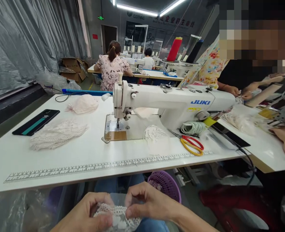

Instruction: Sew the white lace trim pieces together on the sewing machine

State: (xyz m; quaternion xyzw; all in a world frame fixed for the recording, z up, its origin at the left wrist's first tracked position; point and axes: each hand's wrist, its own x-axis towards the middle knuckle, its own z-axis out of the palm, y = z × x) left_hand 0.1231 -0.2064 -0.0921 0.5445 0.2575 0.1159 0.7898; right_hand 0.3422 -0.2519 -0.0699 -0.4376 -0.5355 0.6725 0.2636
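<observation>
Over my lap, below the table's front edge, a piece of white lace fabric [119, 211] is stretched between both hands. My left hand [91, 211] pinches its left side, thumb on top. My right hand [144, 201] grips the right side between thumb and curled fingers. Sheer material shows between the fingertips. Beyond them stands a white sewing machine [171, 100] on the table [69, 158]. A small lace bundle [154, 133] lies by its bed, with a fanned stack of lace pieces [57, 133] and a pale fabric bundle [84, 103] to the left.
Scissors [192, 145] with red and yellow handles rest right of the lace bundle, near coiled cord [192, 127]. A printed ruler [84, 168] runs along the front edge. A phone-like black object [37, 121] lies far left. Underneath is a purple basket [170, 183]. Co-workers sit ahead and at right.
</observation>
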